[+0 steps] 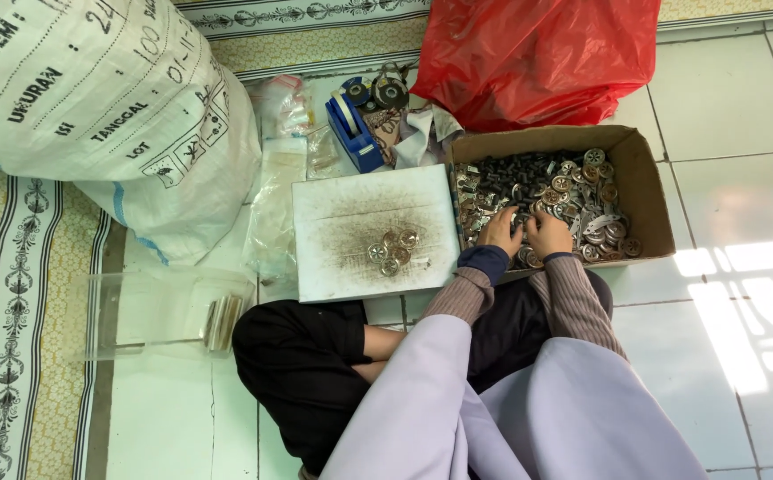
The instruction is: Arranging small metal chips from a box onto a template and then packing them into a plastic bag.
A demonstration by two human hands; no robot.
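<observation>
On a tiled floor, left hand (499, 229) and right hand (548, 235) in a cardboard box (646, 182), fingers curled among metal discs (582, 178), grip unclear.

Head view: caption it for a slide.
Seated on tile, both hands, left and right, dig into a cardboard box of metal discs beside a white board.

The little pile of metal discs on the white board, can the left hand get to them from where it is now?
Probably yes. The left hand is in the cardboard box beside the white board, and nothing lies between it and the metal discs.
</observation>
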